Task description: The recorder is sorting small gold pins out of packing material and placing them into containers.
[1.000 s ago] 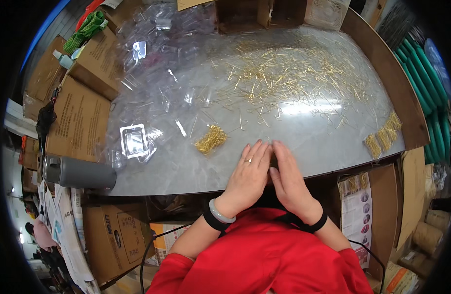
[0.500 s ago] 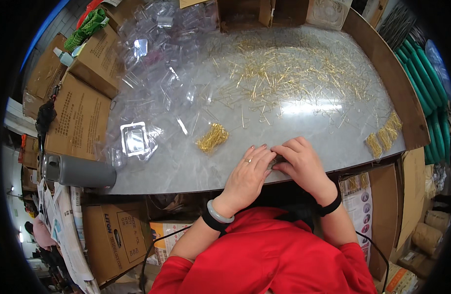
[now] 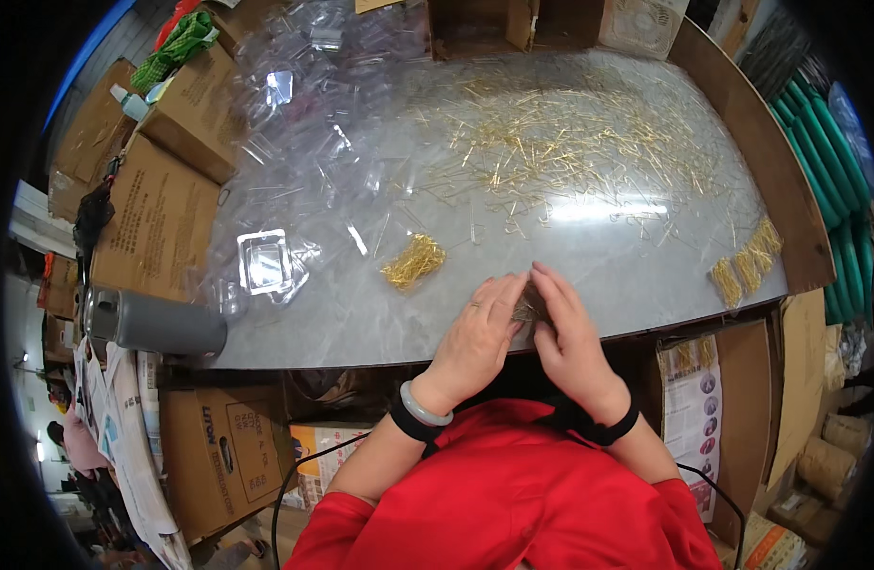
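A small bundle of gold pins (image 3: 529, 309) sits pressed between the two hands at the near edge of the worktop (image 3: 627, 275). The left hand (image 3: 477, 337) lies flat-fingered against it from the left, the right hand (image 3: 568, 332) from the right, fingertips meeting above it; only a sliver of the bundle shows, so how firmly it is gripped is hard to tell. Just beyond the left hand, apart from it, lies a loose heap of gold pins (image 3: 413, 261). Further back a wide scatter of pins (image 3: 570, 142) covers the grey surface, and neat pin bundles (image 3: 746, 261) line the right edge. Clear plastic trays (image 3: 264, 261) pile up on the left, beside cardboard boxes (image 3: 157, 223) and a grey cylinder (image 3: 161, 326).
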The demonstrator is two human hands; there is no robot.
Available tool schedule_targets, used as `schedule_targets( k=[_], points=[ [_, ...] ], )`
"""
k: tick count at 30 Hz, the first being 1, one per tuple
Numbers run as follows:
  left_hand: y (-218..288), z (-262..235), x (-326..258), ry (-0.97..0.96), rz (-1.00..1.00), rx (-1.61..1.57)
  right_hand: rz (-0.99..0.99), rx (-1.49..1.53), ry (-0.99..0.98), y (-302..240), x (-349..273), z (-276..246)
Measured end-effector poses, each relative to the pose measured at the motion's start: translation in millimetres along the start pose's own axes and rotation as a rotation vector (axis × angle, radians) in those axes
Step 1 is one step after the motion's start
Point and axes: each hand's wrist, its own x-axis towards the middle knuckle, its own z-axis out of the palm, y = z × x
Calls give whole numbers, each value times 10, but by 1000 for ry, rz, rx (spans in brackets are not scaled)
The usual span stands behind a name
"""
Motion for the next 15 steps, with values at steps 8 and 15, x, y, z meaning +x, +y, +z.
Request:
schedule_targets(
  k=[8,15],
  points=[
    [179,-426,-253,43,-187,154,-225,-222,-349,104,314,-281],
    [195,-494,-213,13,-358,73,-381,-132,-314,212,297,-137]
  ],
)
